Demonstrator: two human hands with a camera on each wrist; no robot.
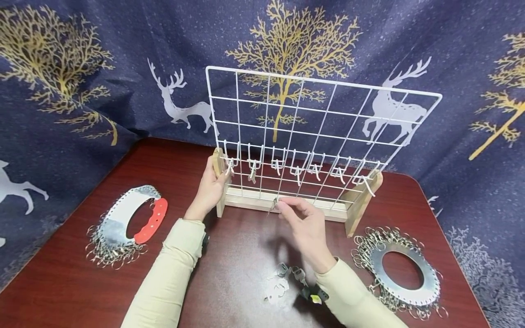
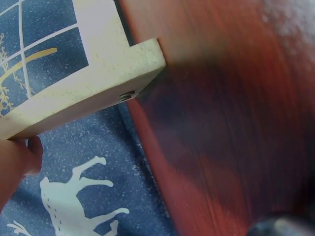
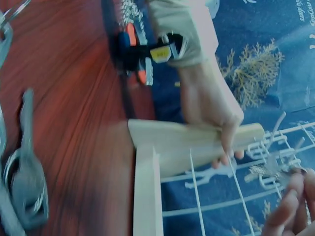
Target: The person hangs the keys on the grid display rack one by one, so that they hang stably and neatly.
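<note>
A white wire grid rack (image 1: 311, 132) stands on a wooden base (image 1: 262, 200), with a row of white hooks (image 1: 299, 171) across its lower part. My left hand (image 1: 216, 181) grips the left wooden upright (image 1: 218, 159); the right wrist view shows its fingers (image 3: 227, 147) curled round that post (image 3: 197, 142). My right hand (image 1: 281, 205) pinches a small metal key (image 1: 272, 207) just in front of the rack's bottom wires. In the right wrist view that key (image 3: 268, 171) hangs by the hooks. The left wrist view shows only the wooden foot (image 2: 83, 83) and a fingertip (image 2: 33, 150).
Loose keys and rings (image 1: 286, 276) lie on the red-brown table (image 1: 229, 255) near my right wrist. A crescent metal plate with a red piece and several rings (image 1: 127, 218) lies at the left. A round metal disc fringed with rings (image 1: 404, 269) lies at the right. A patterned blue cloth (image 1: 123, 54) hangs behind.
</note>
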